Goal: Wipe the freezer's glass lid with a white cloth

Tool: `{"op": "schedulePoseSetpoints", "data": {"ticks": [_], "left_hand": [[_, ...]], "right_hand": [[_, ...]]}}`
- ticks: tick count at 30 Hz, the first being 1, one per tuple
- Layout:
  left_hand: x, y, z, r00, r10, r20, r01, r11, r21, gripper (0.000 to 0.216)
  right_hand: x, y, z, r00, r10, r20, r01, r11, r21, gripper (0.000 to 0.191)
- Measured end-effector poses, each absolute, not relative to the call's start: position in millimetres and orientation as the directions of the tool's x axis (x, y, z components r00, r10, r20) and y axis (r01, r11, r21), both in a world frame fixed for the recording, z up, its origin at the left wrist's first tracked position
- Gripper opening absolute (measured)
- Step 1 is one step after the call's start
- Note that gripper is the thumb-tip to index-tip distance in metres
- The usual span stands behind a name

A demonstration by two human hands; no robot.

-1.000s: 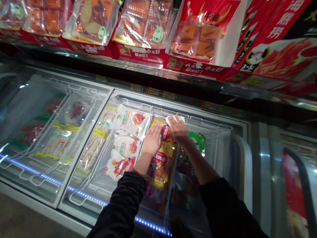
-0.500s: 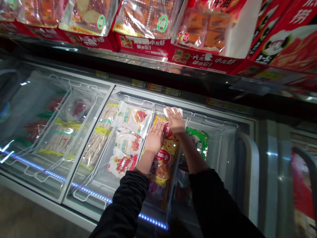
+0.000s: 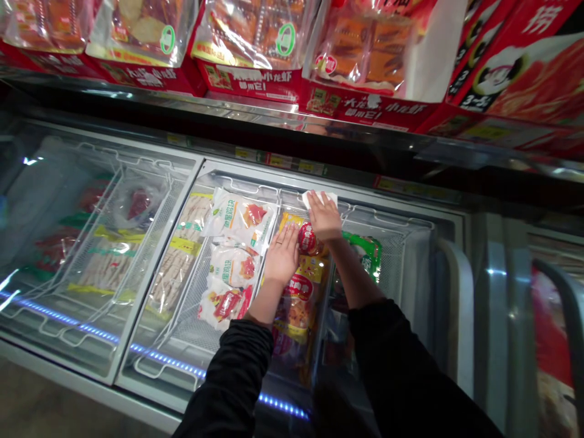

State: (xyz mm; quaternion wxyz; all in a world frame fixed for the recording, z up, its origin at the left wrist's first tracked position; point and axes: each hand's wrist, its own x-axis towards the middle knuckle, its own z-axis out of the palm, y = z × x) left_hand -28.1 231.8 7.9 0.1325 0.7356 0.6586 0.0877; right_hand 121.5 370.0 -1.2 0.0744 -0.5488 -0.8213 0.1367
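Observation:
A folded white wipe, cloth or paper, lies under the fingers of my right hand, which presses it against the clear glass lid of a chest freezer near its back edge. My left hand rests flat on the same lid, lower and to the left, holding nothing, fingers stretched out and a ring on one. Beneath the glass, yellow and red food packs show under and between my hands. White bags lie to the left, and a green pack is on the right.
A shelf edge runs above the freezer's back, carrying red display boxes of packaged food. A curved grey handle borders the lid on the right. Another glass-topped section adjoins on the left. White wire baskets divide the inside.
The view has shifted slightly. My right hand and the wipe have shifted a little toward the back frame of the lid. My left hand stays about where it was on the glass.

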Motion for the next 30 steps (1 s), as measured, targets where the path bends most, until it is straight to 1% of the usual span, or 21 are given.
{"op": "schedulePoseSetpoints", "data": {"ticks": [2,5,7,10,14,15,17,19,21,23,26,30], "left_hand": [[-28,232,8,0.115,0.993,-0.039,0.948,-0.098,0.303,0.058],[-28,232,6,0.106,0.994,-0.021,0.948,-0.095,0.304,0.059],[-28,232,5,0.103,0.995,-0.014,0.947,-0.093,0.307,0.059],[-28,231,3,0.106,0.994,-0.007,0.945,-0.099,0.311,0.059],[-28,232,2,0.1,0.995,-0.002,0.94,-0.094,0.329,0.058],[-28,232,2,0.098,0.995,-0.003,0.937,-0.091,0.337,0.058],[-29,233,3,0.102,0.995,-0.007,0.93,-0.093,0.354,0.058],[-29,233,4,0.104,0.995,-0.009,0.927,-0.093,0.364,0.058],[-29,234,4,0.1,0.995,-0.009,0.926,-0.09,0.366,0.058],[-29,234,4,0.095,0.995,-0.007,0.926,-0.085,0.367,0.058],[-29,234,3,0.094,0.996,-0.006,0.925,-0.085,0.371,0.058],[-29,234,2,0.092,0.996,-0.004,0.926,-0.084,0.368,0.059]], "right_hand": [[116,350,-1,-0.465,0.886,0.006,0.835,0.441,-0.328,0.058],[138,309,-1,-0.572,0.818,0.066,0.763,0.559,-0.324,0.058],[163,290,-1,-0.582,0.808,0.095,0.754,0.58,-0.308,0.058],[191,296,-3,-0.498,0.861,0.104,0.813,0.505,-0.29,0.057],[175,343,-10,-0.258,0.96,0.112,0.91,0.28,-0.306,0.057],[164,352,-10,-0.232,0.968,0.093,0.916,0.25,-0.315,0.058],[142,354,-9,-0.247,0.967,0.058,0.912,0.253,-0.323,0.058],[131,334,-5,-0.343,0.938,0.044,0.885,0.339,-0.321,0.057],[135,299,-1,-0.448,0.892,0.061,0.841,0.443,-0.311,0.057],[154,265,3,-0.473,0.877,0.082,0.829,0.475,-0.296,0.056],[191,246,3,-0.408,0.909,0.089,0.872,0.416,-0.259,0.054],[205,295,-2,-0.222,0.973,0.055,0.943,0.229,-0.241,0.056]]}}
